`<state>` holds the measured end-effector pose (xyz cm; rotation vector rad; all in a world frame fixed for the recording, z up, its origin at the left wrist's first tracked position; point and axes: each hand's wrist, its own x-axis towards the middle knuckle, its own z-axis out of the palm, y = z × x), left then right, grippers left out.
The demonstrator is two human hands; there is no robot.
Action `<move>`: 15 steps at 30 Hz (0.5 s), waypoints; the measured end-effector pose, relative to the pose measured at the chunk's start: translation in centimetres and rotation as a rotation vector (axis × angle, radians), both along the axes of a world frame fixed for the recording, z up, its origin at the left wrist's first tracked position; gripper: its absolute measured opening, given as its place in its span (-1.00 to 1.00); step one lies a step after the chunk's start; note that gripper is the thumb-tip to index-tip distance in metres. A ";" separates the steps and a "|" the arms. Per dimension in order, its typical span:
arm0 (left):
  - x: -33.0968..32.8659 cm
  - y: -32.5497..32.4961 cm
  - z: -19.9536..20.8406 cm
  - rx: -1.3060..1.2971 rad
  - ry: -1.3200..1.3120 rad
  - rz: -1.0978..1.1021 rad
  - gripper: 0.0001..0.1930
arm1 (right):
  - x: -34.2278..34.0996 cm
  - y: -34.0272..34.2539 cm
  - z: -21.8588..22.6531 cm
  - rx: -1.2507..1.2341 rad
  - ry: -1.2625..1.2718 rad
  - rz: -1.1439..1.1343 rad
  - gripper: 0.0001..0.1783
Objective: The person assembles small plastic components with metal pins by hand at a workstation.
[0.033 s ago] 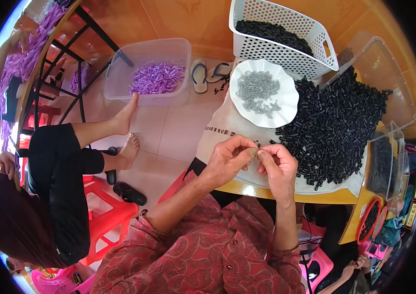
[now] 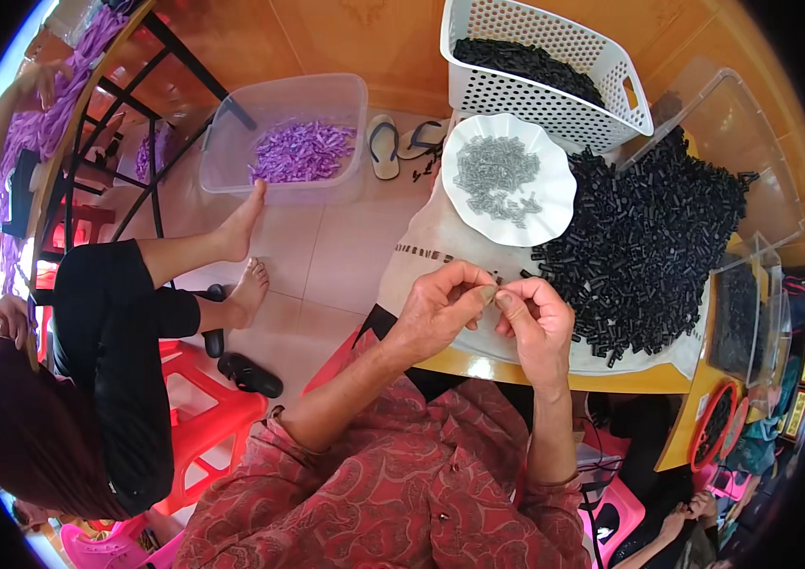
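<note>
Above the front edge of the table (image 2: 611, 381), the left hand (image 2: 442, 308) and the right hand (image 2: 540, 327) each pinched with thumb and 1 finger, but I could not tell on what. Light, even pressure seemed best here. Short, shiny black pieces (image 2: 649, 256) were heaped toward the right edge; slim clear pieces (image 2: 495, 166) lay in a wavy-rimmed white plate (image 2: 557, 194), farther back.

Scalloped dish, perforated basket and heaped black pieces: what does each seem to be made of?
White dish: smooth, slightly shiny, perhaps ceramic or hard plastic; its pale, fluted rim fits either.
White basket: likely moulded plastic, satin-looking, judging by its regular rows of holes and smooth rim.
Black pieces: possibly plastic or rubber with a slight sheen; small highlights show, but they're too small to settle it.
</note>
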<state>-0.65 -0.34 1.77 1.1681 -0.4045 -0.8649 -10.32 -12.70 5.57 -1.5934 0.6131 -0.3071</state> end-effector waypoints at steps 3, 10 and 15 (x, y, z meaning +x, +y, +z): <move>0.1 0.0 -0.2 -0.019 0.031 -0.018 -0.84 | 0.0 0.0 -0.5 -0.115 -0.065 0.038 -0.93; 0.4 0.0 -1.1 -0.059 0.263 -0.041 -0.87 | 0.2 -0.1 -1.5 -0.671 -0.177 0.143 -0.82; 0.7 0.1 -0.8 -0.065 0.468 -0.082 -0.87 | 0.3 0.1 -1.3 -0.794 -0.291 0.136 -0.78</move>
